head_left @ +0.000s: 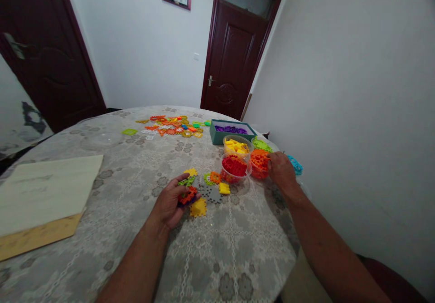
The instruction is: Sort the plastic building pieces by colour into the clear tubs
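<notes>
My left hand (171, 201) is curled around a few interlocking plastic tiles; an orange-red tile (188, 196) shows at the fingers, with some purple under it. Around it on the tablecloth lie a yellow toothed tile (198, 208), grey toothed tiles (211, 195), a small yellow piece (224, 188) and an orange square frame (215, 178). My right hand (281, 169) is at the tub of orange tiles (260, 160), its fingertips pinched at the rim side. What they pinch, if anything, is hidden. Beside that tub stands a clear tub of red tiles (234, 166).
Behind the red tub is a tub of yellow pieces (237, 146), then a green box (217, 135) of purple pieces. Lime tiles (261, 144) and blue tiles (295, 164) are nearby. A mixed pile (173, 126) lies farther back. Paper sheets (50, 185) lie at left.
</notes>
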The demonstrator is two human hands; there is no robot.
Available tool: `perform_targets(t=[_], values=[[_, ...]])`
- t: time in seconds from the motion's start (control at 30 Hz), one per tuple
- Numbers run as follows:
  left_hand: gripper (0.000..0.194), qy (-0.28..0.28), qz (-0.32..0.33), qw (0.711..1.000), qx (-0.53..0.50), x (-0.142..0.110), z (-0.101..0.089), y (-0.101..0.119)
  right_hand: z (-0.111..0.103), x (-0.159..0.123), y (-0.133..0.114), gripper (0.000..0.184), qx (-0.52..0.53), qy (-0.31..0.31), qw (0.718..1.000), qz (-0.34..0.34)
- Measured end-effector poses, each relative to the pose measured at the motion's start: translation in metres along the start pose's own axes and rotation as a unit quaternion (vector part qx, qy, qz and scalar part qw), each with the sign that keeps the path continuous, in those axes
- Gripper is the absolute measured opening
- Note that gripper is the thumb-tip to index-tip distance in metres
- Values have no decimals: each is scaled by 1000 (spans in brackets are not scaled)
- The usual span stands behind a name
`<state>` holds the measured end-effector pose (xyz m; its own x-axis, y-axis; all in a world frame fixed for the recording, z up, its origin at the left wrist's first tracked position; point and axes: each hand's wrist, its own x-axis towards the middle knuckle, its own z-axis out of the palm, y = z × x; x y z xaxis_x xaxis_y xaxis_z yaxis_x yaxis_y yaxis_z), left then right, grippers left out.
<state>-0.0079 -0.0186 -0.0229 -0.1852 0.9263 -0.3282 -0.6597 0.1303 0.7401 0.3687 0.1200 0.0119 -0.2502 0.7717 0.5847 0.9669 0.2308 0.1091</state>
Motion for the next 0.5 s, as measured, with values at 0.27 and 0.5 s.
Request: perform_targets(t=[0.27, 0.5], values=[[54, -2, -1, 1000, 4, -1, 1, 1, -1, -12, 5, 24, 8, 33, 999, 10], [55, 9, 1, 1000, 13, 2, -2, -4, -7, -12, 8, 23, -14, 46, 999, 11]])
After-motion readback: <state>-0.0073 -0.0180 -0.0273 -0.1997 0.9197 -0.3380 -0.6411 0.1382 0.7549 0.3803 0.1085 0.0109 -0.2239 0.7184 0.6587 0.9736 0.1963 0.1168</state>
